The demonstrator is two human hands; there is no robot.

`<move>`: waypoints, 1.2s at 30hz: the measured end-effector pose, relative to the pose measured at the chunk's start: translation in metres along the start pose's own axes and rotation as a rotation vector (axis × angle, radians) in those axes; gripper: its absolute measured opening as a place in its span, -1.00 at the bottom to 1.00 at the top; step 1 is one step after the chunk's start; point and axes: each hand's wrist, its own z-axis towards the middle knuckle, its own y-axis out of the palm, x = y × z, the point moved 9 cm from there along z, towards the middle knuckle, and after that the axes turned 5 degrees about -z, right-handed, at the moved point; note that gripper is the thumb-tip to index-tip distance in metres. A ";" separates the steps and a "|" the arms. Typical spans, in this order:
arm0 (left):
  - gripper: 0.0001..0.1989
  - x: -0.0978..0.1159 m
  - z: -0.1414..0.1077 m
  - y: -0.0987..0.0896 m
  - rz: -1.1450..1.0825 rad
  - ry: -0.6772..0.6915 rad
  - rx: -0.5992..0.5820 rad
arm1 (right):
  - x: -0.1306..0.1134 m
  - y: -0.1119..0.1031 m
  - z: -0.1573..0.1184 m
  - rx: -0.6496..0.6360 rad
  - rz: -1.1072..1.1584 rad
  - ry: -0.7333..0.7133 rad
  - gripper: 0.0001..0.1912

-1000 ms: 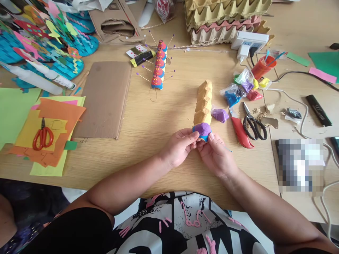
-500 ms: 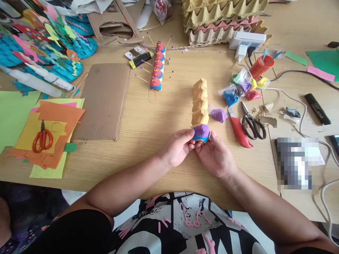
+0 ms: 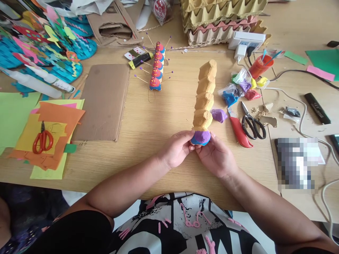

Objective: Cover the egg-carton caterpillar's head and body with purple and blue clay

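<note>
A strip of tan egg-carton cups [image 3: 205, 100] points away from me, its far end raised off the table. Its nearest cup [image 3: 201, 137] is covered with purple clay on top and blue clay below. My left hand [image 3: 178, 148] pinches the left side of that cup, and my right hand [image 3: 218, 153] grips its right side. Just right of the strip lies a bag of purple clay [image 3: 219, 115]. Further back on the left stands a finished red and blue caterpillar [image 3: 156, 70] with purple-tipped sticks.
Bags of coloured clay [image 3: 230, 97], black-handled scissors [image 3: 253, 121] and a red tool [image 3: 239, 130] lie at right. Cardboard [image 3: 103, 102], coloured paper [image 3: 55, 134] and red scissors [image 3: 42, 139] are at left. Egg trays [image 3: 222, 17] and a power strip [image 3: 247, 40] stand behind.
The far end of the carton strip has tilted up and swung slightly right. Its clay-covered near end has tipped down a little between my hands, which have barely moved.
</note>
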 end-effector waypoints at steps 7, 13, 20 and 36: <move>-0.62 0.001 0.000 -0.001 -0.002 -0.004 0.022 | -0.003 0.009 -0.001 -0.059 -0.057 -0.024 -0.77; -0.68 0.001 0.002 -0.001 -0.019 0.002 0.029 | -0.001 0.004 -0.002 -0.013 0.013 0.010 -0.79; -0.70 0.001 0.001 -0.001 -0.047 -0.009 0.032 | -0.005 0.006 -0.003 -0.042 -0.067 -0.035 -0.77; -0.66 -0.004 0.006 -0.005 -0.174 -0.071 0.089 | -0.005 0.006 0.004 -0.062 -0.177 -0.057 -0.71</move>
